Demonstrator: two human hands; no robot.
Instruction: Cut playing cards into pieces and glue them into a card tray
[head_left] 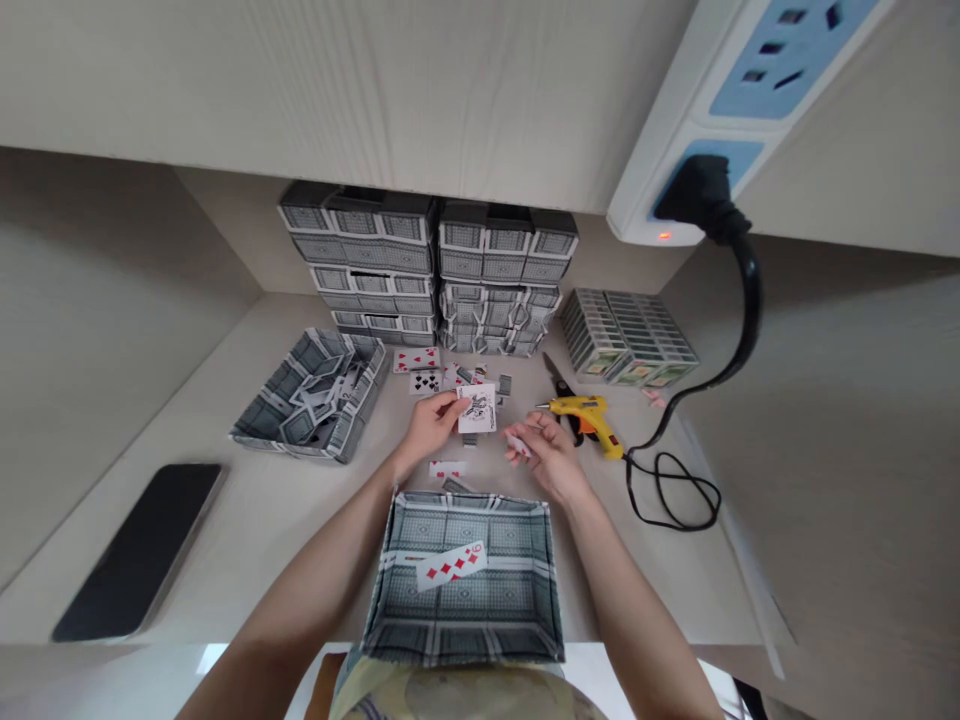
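Observation:
My left hand [433, 428] pinches a joker playing card [478, 408] by its left edge, face toward me. In my right hand [550, 452] a small piece of playing card [517, 444] with a bit of red shows between the fingers. Several playing cards [417, 360] and small cut pieces lie on the desk around my hands. Close to my body, between my forearms, stands an open box [465, 626] made of playing cards. A strip of a six of diamonds [451, 566] lies inside it.
Stacked card boxes [382, 228] line the back wall, with packs of cards [630, 335] at right. A yellow glue gun [592, 416] lies over black-handled scissors [556, 375]. At left are another card box [300, 395] and a phone [139, 550]. A power strip [660, 190] hangs upper right.

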